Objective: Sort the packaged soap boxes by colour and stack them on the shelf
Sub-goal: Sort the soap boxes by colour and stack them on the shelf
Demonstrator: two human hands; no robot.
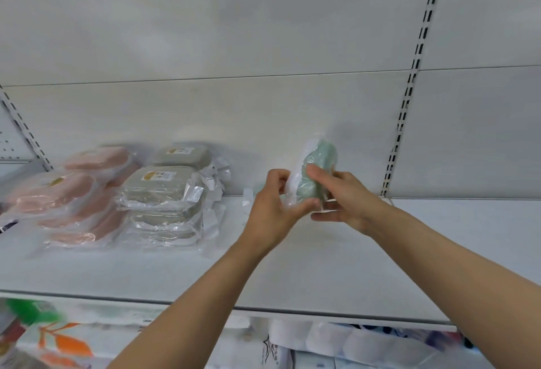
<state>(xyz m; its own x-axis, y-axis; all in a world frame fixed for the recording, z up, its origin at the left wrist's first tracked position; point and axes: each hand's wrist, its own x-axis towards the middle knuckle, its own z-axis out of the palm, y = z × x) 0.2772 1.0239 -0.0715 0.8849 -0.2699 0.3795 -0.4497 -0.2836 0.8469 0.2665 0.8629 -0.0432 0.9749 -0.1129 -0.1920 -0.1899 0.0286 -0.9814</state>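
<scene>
While both hands grip it, the green soap box stands upright between them.

**Around and below the shelving**

A white metal back panel rises behind, with a slotted upright rail on its right and another slotted rail at the far left. Below sit blurred white packs printed with orange leaves and plastic-wrapped white paper rolls.
</scene>
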